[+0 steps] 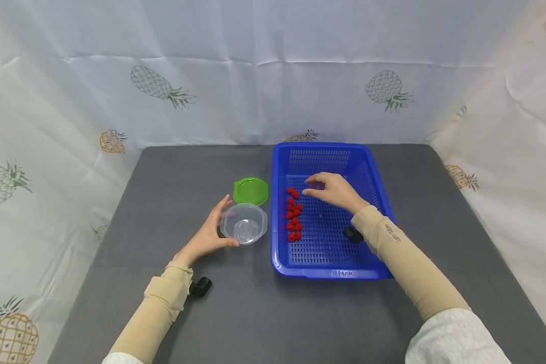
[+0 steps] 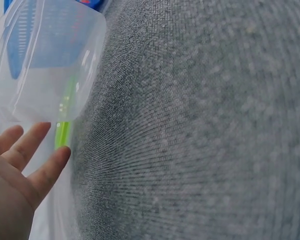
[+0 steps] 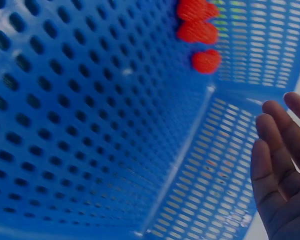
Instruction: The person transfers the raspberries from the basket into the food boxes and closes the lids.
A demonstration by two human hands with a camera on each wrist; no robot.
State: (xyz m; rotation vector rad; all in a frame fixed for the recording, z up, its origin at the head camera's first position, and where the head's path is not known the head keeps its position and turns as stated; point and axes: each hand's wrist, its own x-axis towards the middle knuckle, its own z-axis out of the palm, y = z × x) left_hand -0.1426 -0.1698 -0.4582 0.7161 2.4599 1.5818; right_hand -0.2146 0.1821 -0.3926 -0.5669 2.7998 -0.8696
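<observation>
Our right hand (image 1: 331, 189), empty and loosely parted, hangs over the blue basket (image 1: 318, 255) — near the red pieces (image 1: 289, 215) at its left; we'd best pinch lightly (no squashing), our left hand (image 1: 205, 237), spread wide around the clear bowl (image 1: 245, 230), bracing it.

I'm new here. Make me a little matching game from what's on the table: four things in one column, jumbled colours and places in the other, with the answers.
Things:
1. bowl
2. lid
3. basket
4. berries

Descriptions:
A. red, inside the basket
B. green, just beyond the bowl
C. see-through, by the left hand
D. blue, beneath the right hand

Pairs: 1-C, 2-B, 3-D, 4-A
</observation>
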